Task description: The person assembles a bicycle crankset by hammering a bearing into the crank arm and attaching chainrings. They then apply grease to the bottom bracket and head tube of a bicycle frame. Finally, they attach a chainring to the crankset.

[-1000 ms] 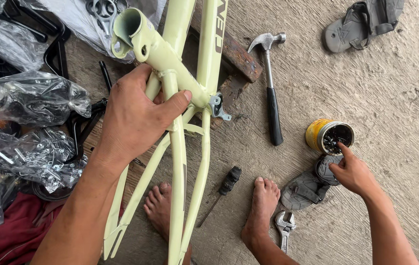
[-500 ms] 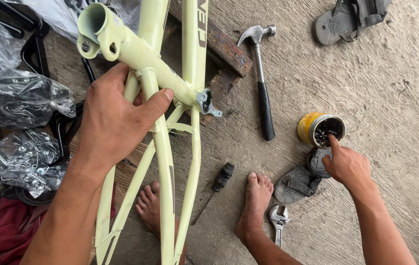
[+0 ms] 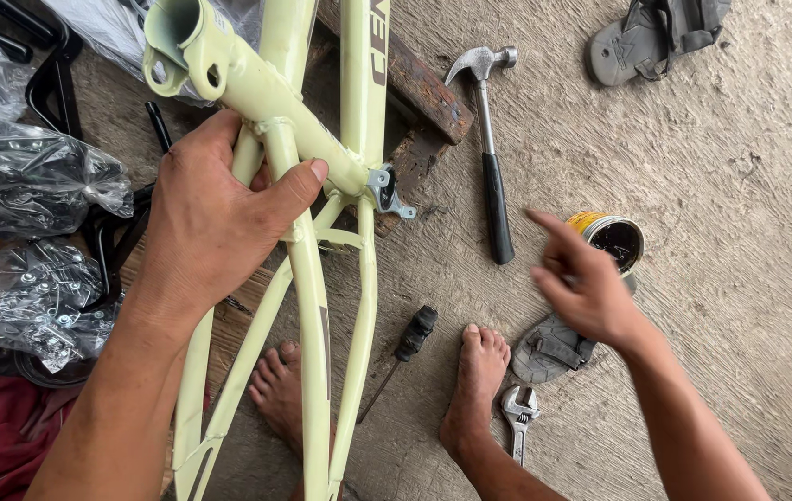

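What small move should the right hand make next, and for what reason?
Probably the right hand should travel left to the pale green bicycle frame. It hangs in the air with a finger extended, beside the open can, while the left hand grips the frame's tubes, steadying it.

Rough grey concrete floor (image 3: 693, 186) – tools and parts lie scattered on it.

A hammer (image 3: 487, 139) lies head-up beside a rusty plank (image 3: 419, 88); a screwdriver (image 3: 401, 357) rests between two bare feet (image 3: 479, 380), with a wrench (image 3: 518, 417) just right of them. A yellow tin (image 3: 614, 238) stands open, a sandal (image 3: 554, 348) near it – another sandal (image 3: 656, 37) lies at the top. Clear plastic bags (image 3: 30, 181) of parts and a red cloth (image 3: 2, 445) lie at the left.
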